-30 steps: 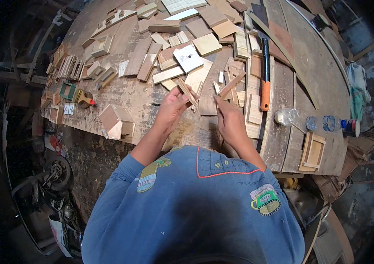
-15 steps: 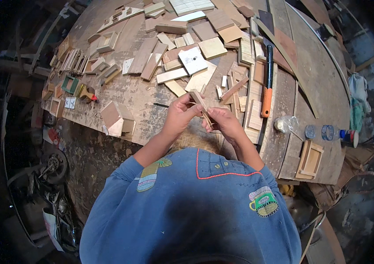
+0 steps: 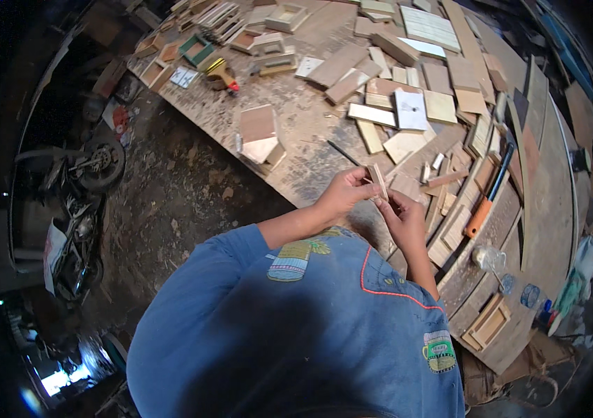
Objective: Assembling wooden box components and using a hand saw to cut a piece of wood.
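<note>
left to right, as i followed it in the head view: the dark floor (image 3: 171, 181) lay beyond the slanting near edge of the surface (image 3: 303, 118). an angular wooden block (image 3: 259, 125) stood just inside that edge, and i judged a sideward sweep there likely to knock it over. the stained stretch between block and hands offered the best room for moving, with a slim dark stick (image 3: 343, 152) along its far side. next, the left hand (image 3: 348, 191) was clamped by thumb and fingers on the small wooden piece (image 3: 378, 180), which was held up above the surface. the right hand (image 3: 404, 209) was pinched on its lower end; whether it was one strip or several laid together i could not tell. good practice, i judged, called for light, even pressure and aligned long edges. farther right, loose offcuts (image 3: 446, 179) and an orange-and-black tool (image 3: 478, 217) left the right hand less room.
</note>
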A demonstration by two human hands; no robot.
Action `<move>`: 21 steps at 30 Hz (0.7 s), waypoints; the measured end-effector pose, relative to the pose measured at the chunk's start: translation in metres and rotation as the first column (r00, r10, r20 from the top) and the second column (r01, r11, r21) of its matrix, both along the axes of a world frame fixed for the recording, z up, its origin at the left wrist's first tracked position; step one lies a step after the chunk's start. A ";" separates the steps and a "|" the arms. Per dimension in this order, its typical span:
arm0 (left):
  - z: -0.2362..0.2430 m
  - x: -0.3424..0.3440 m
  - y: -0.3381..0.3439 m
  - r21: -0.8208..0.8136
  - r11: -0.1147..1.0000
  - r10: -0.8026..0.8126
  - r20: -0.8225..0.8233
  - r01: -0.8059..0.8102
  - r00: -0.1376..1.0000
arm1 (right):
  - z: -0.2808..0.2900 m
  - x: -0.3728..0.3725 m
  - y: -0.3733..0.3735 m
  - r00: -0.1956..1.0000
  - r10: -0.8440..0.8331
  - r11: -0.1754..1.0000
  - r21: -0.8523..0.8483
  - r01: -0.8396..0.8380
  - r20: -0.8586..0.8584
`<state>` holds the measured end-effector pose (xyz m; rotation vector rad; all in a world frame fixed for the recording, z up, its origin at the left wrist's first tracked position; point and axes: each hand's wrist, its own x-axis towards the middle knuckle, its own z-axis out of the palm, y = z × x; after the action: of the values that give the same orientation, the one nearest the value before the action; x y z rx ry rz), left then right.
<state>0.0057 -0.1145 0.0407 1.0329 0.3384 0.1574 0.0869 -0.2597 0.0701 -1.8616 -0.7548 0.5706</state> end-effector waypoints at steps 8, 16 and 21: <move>0.009 -0.068 0.035 0.096 0.995 -0.017 -0.009 0.018 1.000 | 0.000 -0.047 0.031 0.997 0.074 0.997 0.010 -0.074 -0.020; 0.000 -0.167 0.093 0.361 0.923 0.186 -0.125 -0.130 0.975 | 0.020 -0.101 0.086 0.947 0.219 0.969 -0.168 -0.183 0.235; 0.016 -0.183 0.112 0.119 0.977 0.180 -0.032 -0.175 0.983 | 0.021 -0.128 0.113 0.926 0.287 0.948 -0.212 -0.237 0.246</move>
<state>-0.1777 -0.0030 0.0566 1.1213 0.4653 0.3197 -0.0414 -0.1469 0.0914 -2.0461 -1.1857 0.5696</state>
